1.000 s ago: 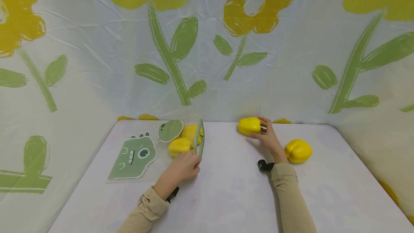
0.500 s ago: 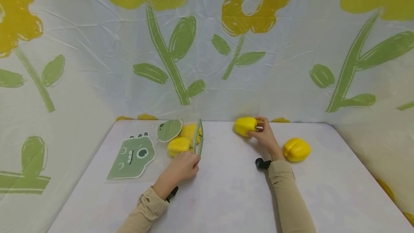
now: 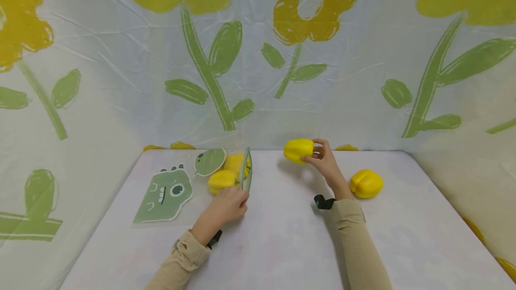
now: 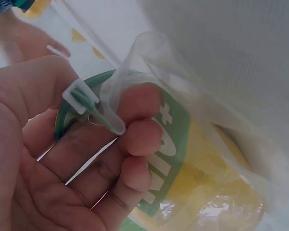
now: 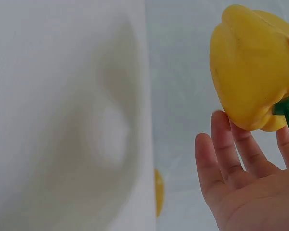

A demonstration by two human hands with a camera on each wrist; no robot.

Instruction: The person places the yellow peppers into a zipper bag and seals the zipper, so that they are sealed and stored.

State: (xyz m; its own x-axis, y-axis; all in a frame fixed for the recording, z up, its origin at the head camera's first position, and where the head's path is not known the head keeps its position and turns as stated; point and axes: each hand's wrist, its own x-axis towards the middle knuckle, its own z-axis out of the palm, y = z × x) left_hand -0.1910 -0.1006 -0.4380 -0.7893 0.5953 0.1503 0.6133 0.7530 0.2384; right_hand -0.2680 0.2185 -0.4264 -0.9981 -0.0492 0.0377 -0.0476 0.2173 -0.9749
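A clear zip bag (image 3: 163, 196) with a green cartoon print lies at the left of the table, its mouth facing right. Two yellow bell peppers sit inside it, the nearer pepper (image 3: 221, 181) beside the farther one (image 3: 234, 163). My left hand (image 3: 228, 204) pinches the near corner of the bag's mouth; in the left wrist view a white zip slider (image 4: 81, 96) shows by the thumb. My right hand (image 3: 327, 162) grips another yellow bell pepper (image 3: 298, 151) by its stem end, lifted off the table with its shadow below. The green stem (image 5: 286, 108) shows in the right wrist view.
A further yellow bell pepper (image 3: 366, 183) lies on the table (image 3: 282, 245) to the right of the right forearm. A flower-printed cloth (image 3: 346, 102) hangs behind the table's far edge and along both sides.
My right hand has raised the pepper from the far part of the table and carried it slightly left. My left hand keeps its hold on the bag's mouth.
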